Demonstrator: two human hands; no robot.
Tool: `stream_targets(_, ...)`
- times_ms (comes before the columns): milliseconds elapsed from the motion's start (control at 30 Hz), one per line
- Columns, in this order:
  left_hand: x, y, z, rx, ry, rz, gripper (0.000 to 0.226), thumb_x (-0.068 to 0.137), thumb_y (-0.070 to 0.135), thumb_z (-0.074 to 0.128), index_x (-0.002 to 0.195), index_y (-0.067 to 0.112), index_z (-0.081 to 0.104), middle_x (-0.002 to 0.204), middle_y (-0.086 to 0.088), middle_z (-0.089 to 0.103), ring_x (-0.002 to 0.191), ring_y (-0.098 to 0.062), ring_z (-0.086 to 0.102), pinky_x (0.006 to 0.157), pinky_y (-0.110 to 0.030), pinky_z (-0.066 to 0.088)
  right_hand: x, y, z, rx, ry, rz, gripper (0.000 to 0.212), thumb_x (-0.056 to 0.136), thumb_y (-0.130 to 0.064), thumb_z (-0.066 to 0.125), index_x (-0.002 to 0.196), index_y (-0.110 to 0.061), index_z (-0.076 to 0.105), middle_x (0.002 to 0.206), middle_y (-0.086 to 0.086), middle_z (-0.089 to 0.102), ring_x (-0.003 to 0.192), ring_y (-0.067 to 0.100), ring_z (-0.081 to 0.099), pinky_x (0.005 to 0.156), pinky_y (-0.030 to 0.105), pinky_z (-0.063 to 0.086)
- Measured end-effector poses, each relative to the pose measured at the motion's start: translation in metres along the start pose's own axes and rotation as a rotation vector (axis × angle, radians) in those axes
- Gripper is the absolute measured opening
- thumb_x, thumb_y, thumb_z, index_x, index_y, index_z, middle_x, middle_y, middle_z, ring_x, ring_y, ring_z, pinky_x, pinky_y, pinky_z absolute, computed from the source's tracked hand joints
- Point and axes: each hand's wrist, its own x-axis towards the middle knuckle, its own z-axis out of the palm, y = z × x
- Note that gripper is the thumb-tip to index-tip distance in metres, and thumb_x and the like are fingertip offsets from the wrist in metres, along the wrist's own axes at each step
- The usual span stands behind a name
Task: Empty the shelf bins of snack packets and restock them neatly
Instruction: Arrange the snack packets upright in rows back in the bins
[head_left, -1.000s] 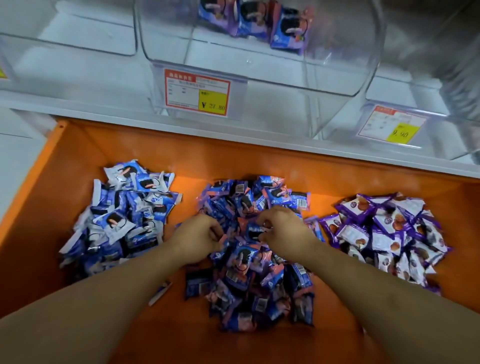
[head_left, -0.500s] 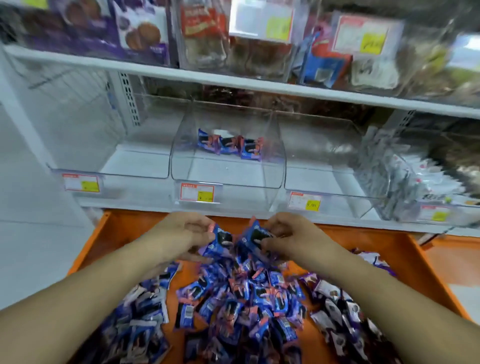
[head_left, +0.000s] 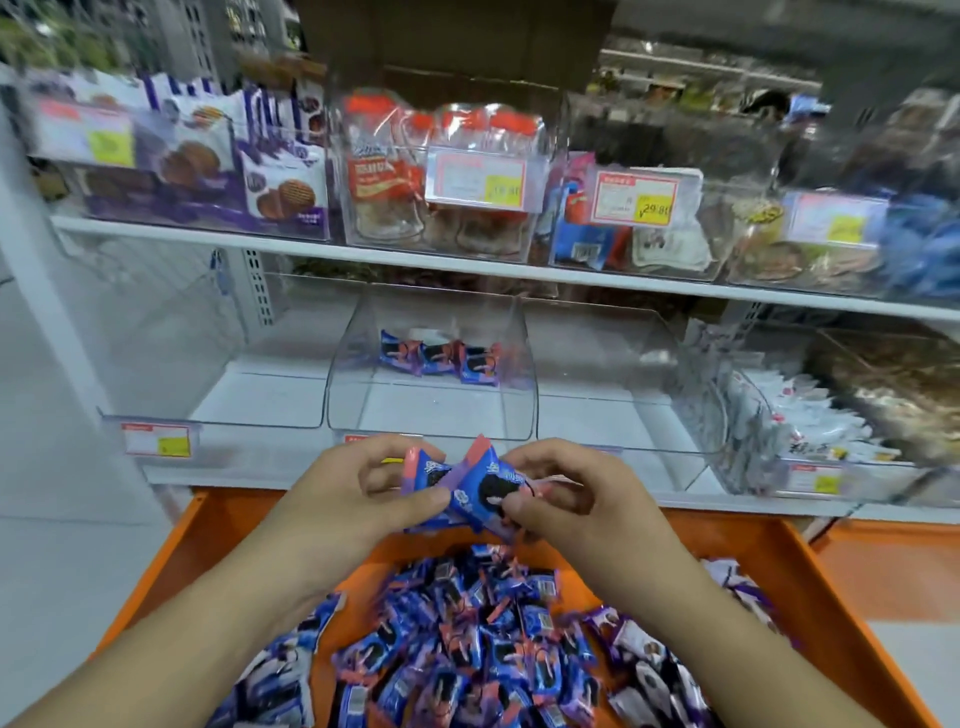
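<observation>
Both my hands hold a small bunch of blue-and-pink snack packets (head_left: 470, 491) in front of the middle clear shelf bin (head_left: 431, 410). My left hand (head_left: 358, 493) grips the bunch from the left and my right hand (head_left: 569, 499) pinches it from the right. At the back of that bin stand three of the same packets (head_left: 439, 358) in a row. Below my hands, an orange tray (head_left: 769, 571) carries a blue-pink packet pile (head_left: 467, 644), a blue-white pile (head_left: 280, 675) to its left and a purple-white pile (head_left: 660, 665) to its right.
Clear bins (head_left: 218, 374) left and right (head_left: 623, 395) of the middle one hold nothing. A further bin on the right holds white packets (head_left: 810, 421). The upper shelf (head_left: 363, 254) carries bins of cookies and snacks with price labels. White floor lies to the left.
My hands rose from the pile in the tray with a bunch of blue-pink packets. The view tilted up from the tray to the shelves.
</observation>
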Motion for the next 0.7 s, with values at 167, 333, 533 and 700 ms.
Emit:
stream_targets(167, 0.019, 0.004, -0.015, 0.132, 0.049, 0.031, 0.026, 0.083, 0.015, 0.085, 0.105, 0.024, 0.075, 0.100, 0.002, 0.080, 0.095, -0.016, 0.076, 0.092, -0.037, 0.058, 0.009, 0.001, 0.005, 0.076, 0.091, 0.023, 0.023, 0.096, -0.003, 0.072, 0.107, -0.023, 0.074, 0.103, 0.006, 0.072, 0.075, 0.018, 0.075, 0.066, 0.024, 0.057)
stream_targets(333, 0.046, 0.005, -0.054, 0.248, 0.304, 0.072, 0.031, 0.080, 0.021, 0.088, 0.101, 0.037, 0.073, 0.087, 0.013, 0.079, 0.078, -0.006, 0.075, 0.077, -0.034, 0.060, 0.041, 0.004, 0.014, -0.174, 0.242, -0.011, 0.022, 0.091, -0.019, 0.079, 0.101, -0.039, 0.073, 0.096, -0.014, 0.071, 0.079, 0.018, 0.065, 0.068, 0.033, 0.056)
stream_targets(533, 0.076, -0.007, -0.093, 0.080, 0.402, 0.055, 0.035, 0.085, 0.000, 0.081, 0.107, 0.026, 0.071, 0.085, -0.001, 0.080, 0.075, -0.023, 0.078, 0.075, -0.039, 0.064, 0.153, 0.006, 0.053, -0.379, 0.276, -0.187, 0.021, 0.090, -0.020, 0.079, 0.097, -0.034, 0.065, 0.090, -0.020, 0.068, 0.082, 0.005, 0.063, 0.063, 0.014, 0.045)
stream_targets(700, 0.092, -0.014, -0.115, 0.114, 0.420, 0.045, 0.038, 0.078, 0.018, 0.090, 0.100, 0.041, 0.071, 0.086, 0.005, 0.080, 0.079, -0.023, 0.078, 0.091, -0.058, 0.058, 0.275, 0.047, 0.096, -0.587, 0.171, -0.203, 0.014, 0.085, -0.018, 0.078, 0.095, -0.022, 0.068, 0.084, -0.008, 0.070, 0.076, 0.016, 0.063, 0.069, 0.029, 0.048)
